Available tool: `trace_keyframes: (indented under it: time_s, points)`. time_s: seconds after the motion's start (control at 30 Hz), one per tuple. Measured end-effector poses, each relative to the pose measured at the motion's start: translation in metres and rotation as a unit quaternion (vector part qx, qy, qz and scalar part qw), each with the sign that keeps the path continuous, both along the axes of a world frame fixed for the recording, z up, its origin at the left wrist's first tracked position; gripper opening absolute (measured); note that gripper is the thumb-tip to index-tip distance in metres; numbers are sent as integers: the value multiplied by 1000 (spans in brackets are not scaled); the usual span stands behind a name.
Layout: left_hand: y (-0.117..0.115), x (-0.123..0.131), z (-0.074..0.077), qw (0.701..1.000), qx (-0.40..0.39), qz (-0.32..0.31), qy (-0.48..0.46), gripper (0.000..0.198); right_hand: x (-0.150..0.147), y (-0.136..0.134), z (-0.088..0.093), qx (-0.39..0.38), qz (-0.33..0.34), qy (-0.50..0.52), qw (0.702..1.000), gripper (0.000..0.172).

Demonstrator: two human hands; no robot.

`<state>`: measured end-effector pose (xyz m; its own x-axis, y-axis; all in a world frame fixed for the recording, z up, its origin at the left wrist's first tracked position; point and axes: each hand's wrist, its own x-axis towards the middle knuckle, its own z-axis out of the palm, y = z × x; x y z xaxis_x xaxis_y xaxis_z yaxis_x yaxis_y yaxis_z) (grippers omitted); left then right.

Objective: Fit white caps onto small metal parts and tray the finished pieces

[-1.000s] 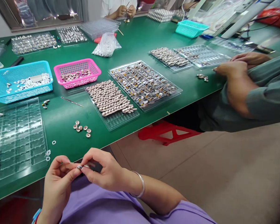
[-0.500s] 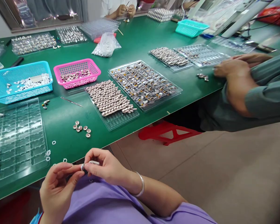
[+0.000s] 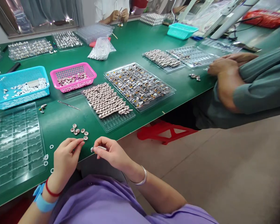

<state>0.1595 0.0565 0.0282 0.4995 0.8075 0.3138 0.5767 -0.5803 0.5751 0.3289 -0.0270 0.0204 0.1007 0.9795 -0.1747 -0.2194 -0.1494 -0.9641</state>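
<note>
Beside the table's front edge, my right hand pinches a small white stemmed piece, its rounded end pointing left. The fingers cover part of it. My left hand reaches over the table, thumb and forefinger closed together at the rim of a small round metallic cup. That cup is the nearest of a loose group of cups lying on the green tabletop. Several white rings lie left of my left hand, near the edge of a clear compartment tray.
Behind the cups are tweezers, a pink basket and a blue basket of small parts. A tray of metallic stemmed parts and a filled compartment tray stand farther right. A co-worker's arm rests at the right.
My left hand has left the piece held by my right hand and moved forward to the cups. My right hand, still holding the white piece, has shifted slightly up and right. The view has shifted slightly.
</note>
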Motion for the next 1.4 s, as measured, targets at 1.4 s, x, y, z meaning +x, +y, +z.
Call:
trace_keyframes:
  time_s: [1.4]
  points:
    - [-57,-43,2,943,-242,61,-219,15,-24,-11,20,254,112,-264,924,4]
